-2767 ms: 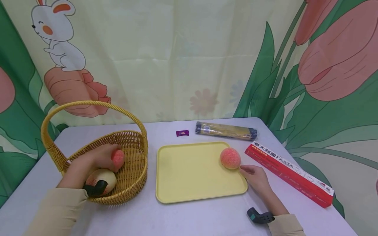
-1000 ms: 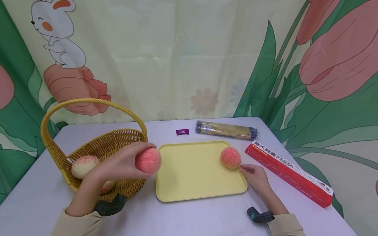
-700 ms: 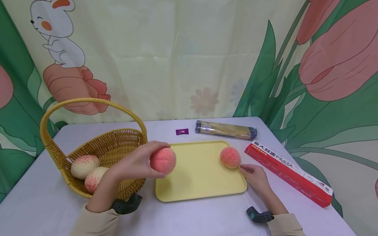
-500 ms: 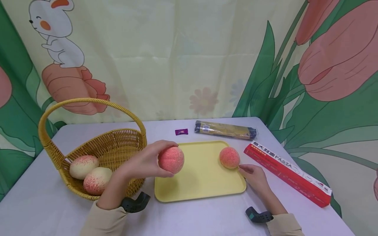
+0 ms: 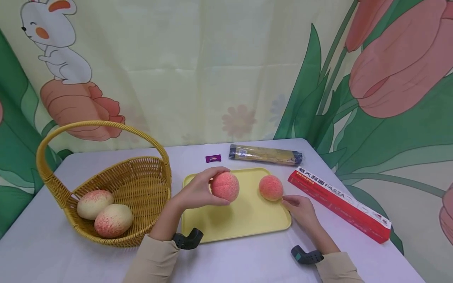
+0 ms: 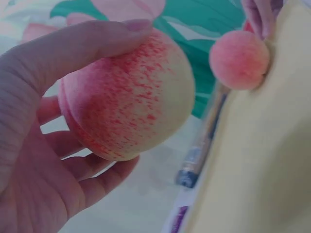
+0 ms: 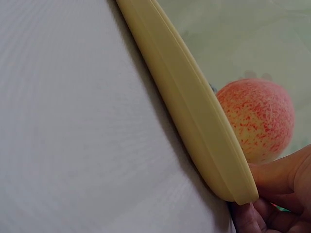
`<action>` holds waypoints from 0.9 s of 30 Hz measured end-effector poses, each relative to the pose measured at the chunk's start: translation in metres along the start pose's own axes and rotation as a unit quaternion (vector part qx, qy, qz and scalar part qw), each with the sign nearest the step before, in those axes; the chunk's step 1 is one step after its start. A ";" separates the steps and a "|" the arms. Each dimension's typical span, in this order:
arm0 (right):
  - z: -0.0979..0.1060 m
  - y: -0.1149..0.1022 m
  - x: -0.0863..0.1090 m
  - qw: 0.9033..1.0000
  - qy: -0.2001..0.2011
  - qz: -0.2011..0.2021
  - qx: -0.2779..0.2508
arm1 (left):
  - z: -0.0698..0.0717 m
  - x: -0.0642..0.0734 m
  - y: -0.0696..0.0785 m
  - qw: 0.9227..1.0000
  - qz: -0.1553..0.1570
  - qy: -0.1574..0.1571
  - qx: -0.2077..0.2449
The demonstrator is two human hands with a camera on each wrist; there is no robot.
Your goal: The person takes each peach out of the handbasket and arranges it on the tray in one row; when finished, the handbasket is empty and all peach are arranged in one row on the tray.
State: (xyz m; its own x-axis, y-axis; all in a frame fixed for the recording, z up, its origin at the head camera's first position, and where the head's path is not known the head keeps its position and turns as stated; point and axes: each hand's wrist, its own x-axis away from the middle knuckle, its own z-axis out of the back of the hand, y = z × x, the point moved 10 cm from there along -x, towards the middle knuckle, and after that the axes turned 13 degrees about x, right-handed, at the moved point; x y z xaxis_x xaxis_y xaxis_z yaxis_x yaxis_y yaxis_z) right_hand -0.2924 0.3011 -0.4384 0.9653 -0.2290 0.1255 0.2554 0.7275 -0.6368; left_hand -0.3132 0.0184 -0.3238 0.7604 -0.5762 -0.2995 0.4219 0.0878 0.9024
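Observation:
My left hand (image 5: 199, 192) grips a pink foam-like peach (image 5: 225, 186) over the yellow tray (image 5: 255, 214), thumb on one side and fingers round the other. In the left wrist view, the held peach (image 6: 131, 97) shows a cream side with red speckles. A second peach (image 5: 271, 188) sits at the tray's right end. Beside it, my right hand (image 5: 302, 212) pinches the tray's right edge. The right wrist view has the thumb over the tray rim (image 7: 194, 107) and fingertips below it.
A wicker basket (image 5: 169, 177) with a tall handle stands at the left, holding two cream-and-pink peaches (image 5: 113, 221). Behind the tray lie a small purple packet (image 5: 213, 158) and a clear-wrapped pasta bundle (image 5: 265, 154). A red pasta box (image 5: 339, 204) lies right of the tray.
My left hand has lifted the peach out of the basket and carried it right, over the tray. The right hand has kept its place at the tray edge.

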 end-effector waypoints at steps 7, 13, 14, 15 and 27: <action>0.001 0.000 -0.001 1.000 0.000 0.003 0.006 | -0.017 -0.019 -0.039 0.997 0.044 0.059 0.036; 0.002 0.000 -0.003 1.000 0.007 0.011 0.016 | -0.040 -0.029 -0.061 0.993 0.081 0.075 0.045; 0.002 0.000 -0.003 1.000 0.009 0.013 0.016 | -0.042 -0.031 -0.063 0.992 0.085 0.079 0.048; 0.001 -0.001 -0.003 1.000 0.009 0.013 0.015 | -0.044 -0.031 -0.065 0.991 0.086 0.085 0.049; 0.000 0.000 -0.002 1.000 0.011 0.010 0.007 | -0.058 -0.033 -0.088 0.984 0.128 0.100 0.075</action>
State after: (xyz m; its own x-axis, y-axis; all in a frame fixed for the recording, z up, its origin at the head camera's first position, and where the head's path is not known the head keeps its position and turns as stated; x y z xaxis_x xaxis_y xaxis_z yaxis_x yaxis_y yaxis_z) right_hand -0.2948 0.3013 -0.4386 0.9688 -0.2280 0.0968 0.2371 0.7409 -0.6284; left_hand -0.3469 0.0763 -0.4116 0.9203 -0.3786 -0.0984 0.1380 0.0788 0.9873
